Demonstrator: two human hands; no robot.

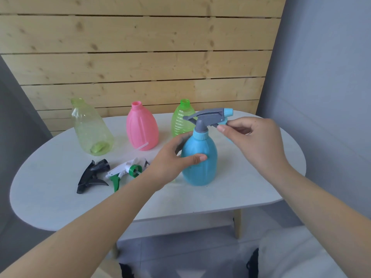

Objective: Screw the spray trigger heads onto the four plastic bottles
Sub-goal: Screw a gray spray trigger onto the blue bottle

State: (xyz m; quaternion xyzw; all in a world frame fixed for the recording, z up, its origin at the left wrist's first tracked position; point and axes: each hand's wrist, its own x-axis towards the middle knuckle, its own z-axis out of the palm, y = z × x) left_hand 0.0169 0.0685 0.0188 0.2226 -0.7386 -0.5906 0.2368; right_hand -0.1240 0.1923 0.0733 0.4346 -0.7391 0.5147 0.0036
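- One of four done, or nearly: the blue bottle (199, 161) stands near the front middle of the white counter (230, 197) with a grey spray head (208, 117) seated on its neck; whether the collar is fully tight cannot be told.
- The left hand (172, 157) wraps its grip around the blue bottle's body, thumb across the front, steadying it upright.
- The right hand (251, 133) pinches the blue trigger lever of the grey spray head between thumb and fingers, beside the nozzle.
- Left to do, by the look of it: three bottles stand open-necked along the back of the counter: a pale yellow-green bottle (91, 129) at left, a pink bottle (142, 128) in the middle, and a bright green bottle (181, 121) partly behind the blue one.
- Loose heads wait in front of them, left of the blue bottle: a black spray head (92, 176) and a white and green spray head (122, 172); a third seems to peek out behind the left wrist, too hidden to be sure.
- Count: four bottles, one head fitted, two loose heads plainly seen, two hands at work.
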